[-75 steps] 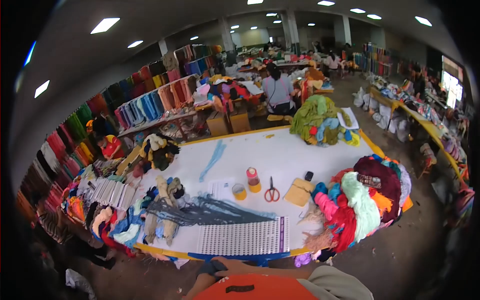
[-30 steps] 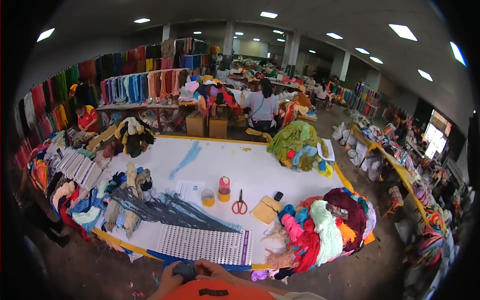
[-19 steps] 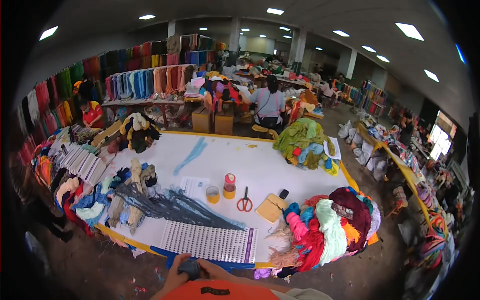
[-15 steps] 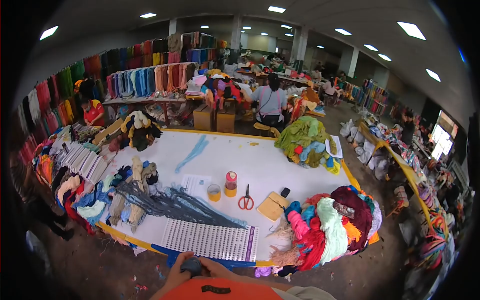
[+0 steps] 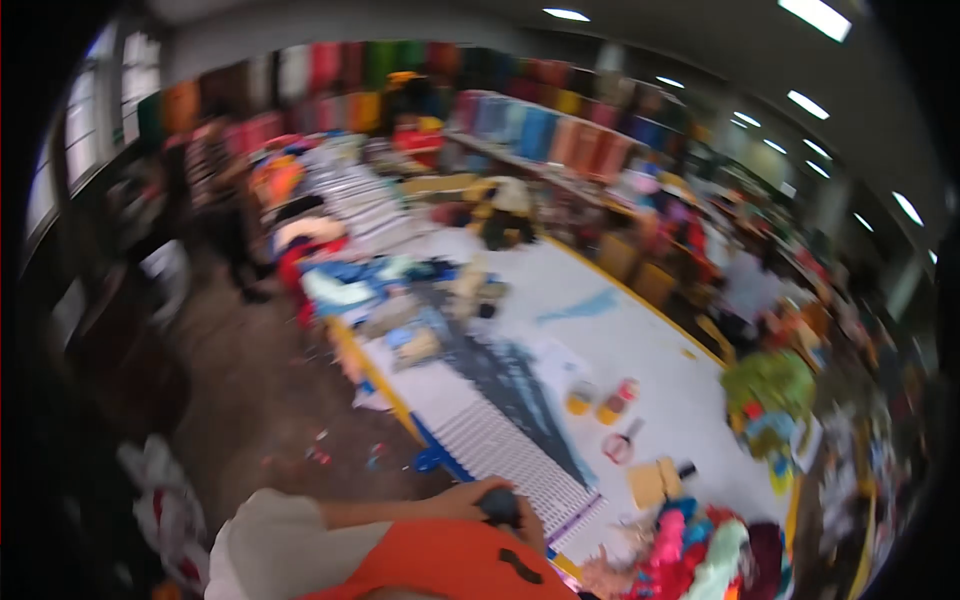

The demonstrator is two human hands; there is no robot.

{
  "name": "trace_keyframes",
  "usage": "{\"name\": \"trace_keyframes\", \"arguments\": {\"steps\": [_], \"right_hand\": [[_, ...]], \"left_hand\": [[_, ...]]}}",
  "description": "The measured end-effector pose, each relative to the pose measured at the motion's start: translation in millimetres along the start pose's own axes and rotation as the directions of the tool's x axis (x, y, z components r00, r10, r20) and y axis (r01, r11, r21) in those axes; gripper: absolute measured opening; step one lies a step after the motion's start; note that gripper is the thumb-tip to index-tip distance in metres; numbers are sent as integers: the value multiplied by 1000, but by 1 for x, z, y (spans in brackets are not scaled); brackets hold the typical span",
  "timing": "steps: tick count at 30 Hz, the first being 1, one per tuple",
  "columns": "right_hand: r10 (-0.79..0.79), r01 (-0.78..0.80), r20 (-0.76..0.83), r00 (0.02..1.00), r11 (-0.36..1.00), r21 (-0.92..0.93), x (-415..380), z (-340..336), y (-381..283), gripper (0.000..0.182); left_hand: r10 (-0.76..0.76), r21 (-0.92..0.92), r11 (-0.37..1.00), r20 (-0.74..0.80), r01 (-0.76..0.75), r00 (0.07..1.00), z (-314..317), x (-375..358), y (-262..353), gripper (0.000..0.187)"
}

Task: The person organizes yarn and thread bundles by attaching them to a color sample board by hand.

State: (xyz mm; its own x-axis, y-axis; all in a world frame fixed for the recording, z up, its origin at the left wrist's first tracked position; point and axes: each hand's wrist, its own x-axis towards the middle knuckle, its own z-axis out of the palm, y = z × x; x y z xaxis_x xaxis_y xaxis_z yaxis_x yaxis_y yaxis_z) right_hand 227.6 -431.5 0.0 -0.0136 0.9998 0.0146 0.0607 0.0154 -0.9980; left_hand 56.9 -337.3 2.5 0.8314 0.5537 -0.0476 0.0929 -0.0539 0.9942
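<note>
My left hand [image 5: 462, 497] is closed round a small dark grey bundle of yarn [image 5: 497, 507], close to my body at the table's near edge. On the bundle's other side is my right hand [image 5: 533, 526], its fingers curled against it and partly hidden by the orange garment. Motion blur hides the finer finger positions. Just beyond my hands lies a white card with rows of small dark samples [image 5: 520, 445]. Long dark grey-blue yarn strands [image 5: 490, 360] stretch across the table behind that card.
On the white table [image 5: 560, 345] are red-handled scissors [image 5: 618, 447], a pink-topped container [image 5: 618, 400], a yellow cup [image 5: 580, 398] and a tan pouch [image 5: 655, 484]. Colourful yarn [image 5: 715, 555] is heaped at the near right, green yarn [image 5: 770, 390] at the far right. A person [image 5: 225, 200] stands at left.
My view has swung to the left and tilted, so the table now runs diagonally and more floor shows at left. Both hands still hold the grey bundle.
</note>
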Motion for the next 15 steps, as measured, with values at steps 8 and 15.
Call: {"name": "trace_keyframes", "arguments": {"steps": [8, 15], "right_hand": [[-45, 83, -229, 972, 984, 156, 2, 9, -1, 17], [-23, 79, -188, 982, 953, 293, 6, 22, -16, 22]], "left_hand": [[-63, 15, 998, -67, 64, 996, 3, -13, 38, 53], [-40, 97, 994, -112, 51, 993, 2, -21, 31, 51]]}}
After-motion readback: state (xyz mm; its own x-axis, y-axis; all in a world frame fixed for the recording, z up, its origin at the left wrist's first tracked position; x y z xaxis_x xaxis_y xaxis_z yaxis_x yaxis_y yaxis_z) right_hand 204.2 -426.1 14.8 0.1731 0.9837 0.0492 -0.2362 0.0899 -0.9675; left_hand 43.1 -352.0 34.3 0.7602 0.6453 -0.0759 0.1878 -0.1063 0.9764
